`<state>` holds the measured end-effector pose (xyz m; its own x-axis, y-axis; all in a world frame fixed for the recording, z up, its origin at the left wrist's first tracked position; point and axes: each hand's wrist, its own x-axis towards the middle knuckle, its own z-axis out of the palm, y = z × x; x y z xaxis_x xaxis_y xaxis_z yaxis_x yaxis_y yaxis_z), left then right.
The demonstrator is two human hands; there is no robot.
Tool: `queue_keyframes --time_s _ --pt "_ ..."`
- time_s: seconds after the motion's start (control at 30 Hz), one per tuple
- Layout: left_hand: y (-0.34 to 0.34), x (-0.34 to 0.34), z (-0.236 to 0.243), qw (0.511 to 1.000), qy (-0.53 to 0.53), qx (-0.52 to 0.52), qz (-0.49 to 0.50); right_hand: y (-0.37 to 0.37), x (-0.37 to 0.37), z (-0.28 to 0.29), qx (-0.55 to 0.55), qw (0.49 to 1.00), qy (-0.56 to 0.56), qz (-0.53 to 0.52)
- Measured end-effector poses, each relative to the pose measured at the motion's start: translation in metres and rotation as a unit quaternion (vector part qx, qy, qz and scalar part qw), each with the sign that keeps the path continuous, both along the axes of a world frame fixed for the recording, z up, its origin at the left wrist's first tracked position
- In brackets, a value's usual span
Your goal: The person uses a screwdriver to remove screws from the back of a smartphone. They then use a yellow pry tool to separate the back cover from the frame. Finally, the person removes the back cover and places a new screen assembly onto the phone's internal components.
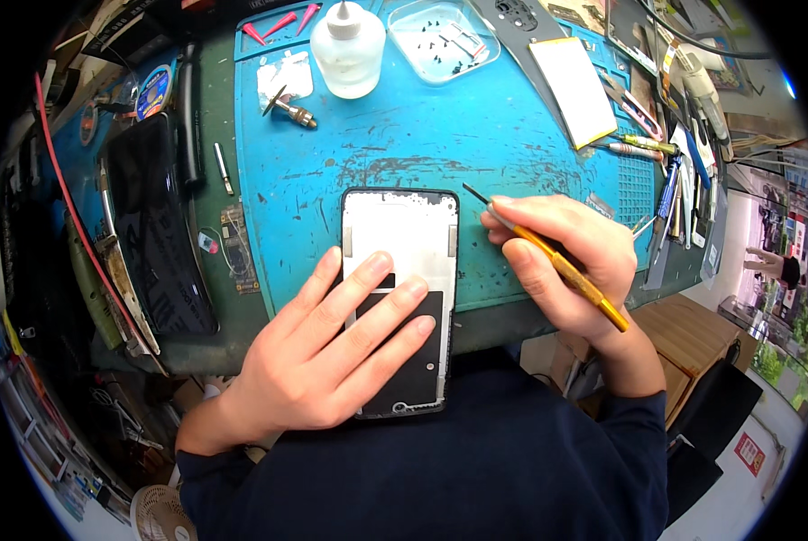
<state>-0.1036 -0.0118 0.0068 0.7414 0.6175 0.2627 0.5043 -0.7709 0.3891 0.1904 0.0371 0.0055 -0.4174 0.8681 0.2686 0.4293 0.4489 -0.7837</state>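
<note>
A phone frame (413, 234) with a silver upper part and a black lower part lies on the blue work mat, its near end reaching past the mat's front edge. Across its middle rests my left hand (318, 356), fingers spread and flat, holding nothing. To the right of the frame, my right hand (566, 252) grips a yellow-handled screwdriver (562, 263) between thumb and fingers. Its thin dark tip points up and left, apart from the frame, just beyond its upper right corner.
Behind stand a clear bottle (348, 59) and a plastic tray (443, 41) holding small screws. A rotary tool bit (294, 110) lies left of the bottle. Dark phone screens (156, 234) line the left; tweezers, pens and a white pad (573, 90) crowd the right.
</note>
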Motion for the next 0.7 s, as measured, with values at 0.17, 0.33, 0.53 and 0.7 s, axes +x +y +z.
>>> queue_keyframes --time_s 0.17,0.33,0.53,0.7 --pt "0.002 0.005 0.016 1.000 0.013 0.004 0.004 0.003 -0.001 -0.004 0.062 0.997 -0.045 0.015" --pt "0.005 0.010 0.023 1.000 0.003 -0.002 0.017 0.004 -0.001 -0.006 0.074 0.996 -0.043 0.021" --pt "0.006 0.010 0.022 1.000 -0.011 -0.010 0.025 0.005 -0.002 -0.005 0.070 0.996 -0.048 0.020" --pt "0.006 0.009 0.021 1.000 -0.014 -0.002 0.020 0.006 -0.004 -0.004 0.082 0.995 -0.055 0.024"
